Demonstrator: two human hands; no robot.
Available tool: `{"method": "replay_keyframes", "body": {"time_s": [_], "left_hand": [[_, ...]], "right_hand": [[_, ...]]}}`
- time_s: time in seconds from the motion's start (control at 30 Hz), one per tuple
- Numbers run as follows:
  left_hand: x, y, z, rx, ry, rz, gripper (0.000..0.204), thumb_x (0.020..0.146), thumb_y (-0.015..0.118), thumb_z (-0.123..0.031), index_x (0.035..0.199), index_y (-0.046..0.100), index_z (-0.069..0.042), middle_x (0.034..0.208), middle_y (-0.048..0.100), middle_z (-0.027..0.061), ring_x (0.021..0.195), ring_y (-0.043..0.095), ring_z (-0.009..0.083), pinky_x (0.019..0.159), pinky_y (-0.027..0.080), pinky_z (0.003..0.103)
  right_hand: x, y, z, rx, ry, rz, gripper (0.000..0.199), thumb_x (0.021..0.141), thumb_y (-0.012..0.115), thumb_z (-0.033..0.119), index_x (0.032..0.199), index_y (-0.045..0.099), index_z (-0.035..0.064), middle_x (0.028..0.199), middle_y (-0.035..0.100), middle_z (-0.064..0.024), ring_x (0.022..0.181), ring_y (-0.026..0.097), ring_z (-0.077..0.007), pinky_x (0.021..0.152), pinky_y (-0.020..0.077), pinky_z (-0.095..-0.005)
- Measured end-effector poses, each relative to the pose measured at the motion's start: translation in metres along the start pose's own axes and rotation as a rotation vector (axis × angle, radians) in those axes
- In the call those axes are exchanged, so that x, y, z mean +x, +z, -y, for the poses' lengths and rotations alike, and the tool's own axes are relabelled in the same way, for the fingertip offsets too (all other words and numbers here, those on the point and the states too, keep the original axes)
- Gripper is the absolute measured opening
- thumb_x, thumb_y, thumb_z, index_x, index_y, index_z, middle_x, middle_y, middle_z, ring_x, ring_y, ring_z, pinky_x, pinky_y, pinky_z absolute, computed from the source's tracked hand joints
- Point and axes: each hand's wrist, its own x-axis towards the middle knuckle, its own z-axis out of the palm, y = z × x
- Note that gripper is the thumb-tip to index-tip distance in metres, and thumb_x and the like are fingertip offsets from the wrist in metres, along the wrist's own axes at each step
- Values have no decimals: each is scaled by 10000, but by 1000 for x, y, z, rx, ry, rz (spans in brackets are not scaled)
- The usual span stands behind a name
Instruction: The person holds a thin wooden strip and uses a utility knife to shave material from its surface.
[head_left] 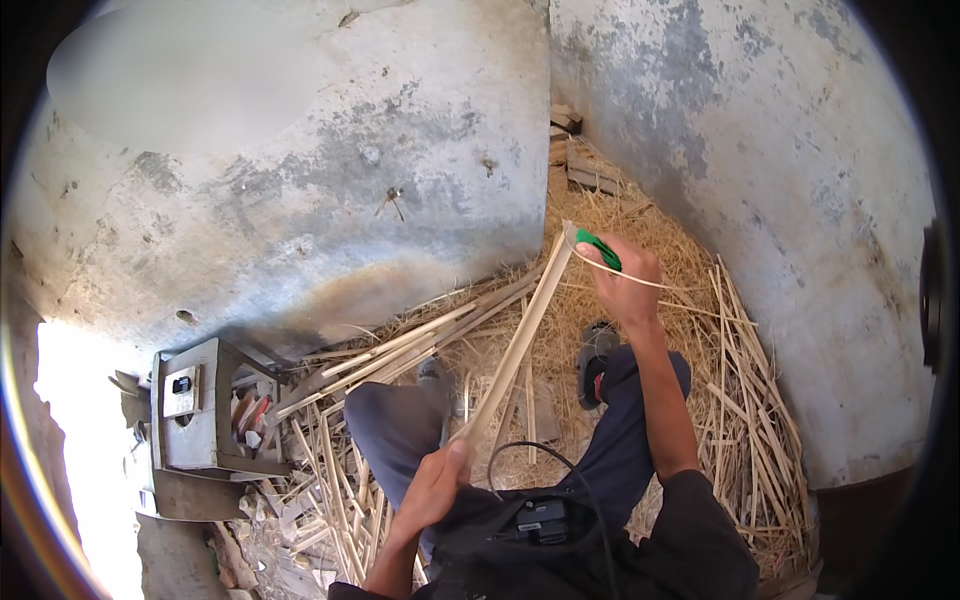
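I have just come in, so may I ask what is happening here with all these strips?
A person's left hand holds the near end of a long pale strip. The right hand grips a green tool at the far end, where a thin sliver curves away past the hand. More loose strips lie piled on both sides, and a box-like wooden stand is at left.

Floor (546,422) littered with pale shavings (655,230), spread up to the far corner, where boards (593,178) are lodged. Loose sticks (745,430) piled along the right edge; more strewn across the left side. Rubble (270,535) scattered toward the near left corner. Grey wooden box (197,425) set by the left edge. Dark shoe (594,365) planted near the middle.
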Motion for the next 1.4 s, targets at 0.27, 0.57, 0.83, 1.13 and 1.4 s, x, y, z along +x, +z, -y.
{"method": "replay_keyframes", "body": {"time_s": [0.27,0.57,0.83,1.13,1.4], "left_hand": [[3,1,-7,40,-38,-50,522,1207,353,-410,928,553,-16,727,493,37,689,450,164,668,422,369],[9,2,-7,136,22,-119,481,1198,356,-383,1009,586,-4,739,562,158,698,570,338,714,456,456],[12,6,-31,145,102,-177,426,1194,374,-332,1045,605,-7,764,580,193,723,615,398,712,469,473],[11,14,-42,216,171,-192,381,1197,359,-328,1049,517,-14,772,571,250,789,595,529,717,448,547],[7,17,-47,225,194,-163,292,1182,385,-254,1055,496,-15,751,541,277,768,554,559,691,424,572]], "right_hand": [[-3,-1,-14,571,446,324,487,1107,618,476,1009,796,34,611,494,38,505,424,-73,473,303,-291],[-29,-6,22,816,584,363,467,1136,552,476,1113,750,54,629,416,80,518,376,-52,475,308,-275],[-77,-10,69,385,-16,325,363,990,785,393,1118,773,54,910,782,-123,760,780,-272,660,596,-366],[-80,-11,74,360,-96,264,377,966,817,392,1079,789,34,893,794,-109,716,774,-261,636,596,-349],[-70,-13,71,345,-118,212,375,971,814,388,1079,790,30,903,800,-113,739,786,-257,642,607,-350]]}}
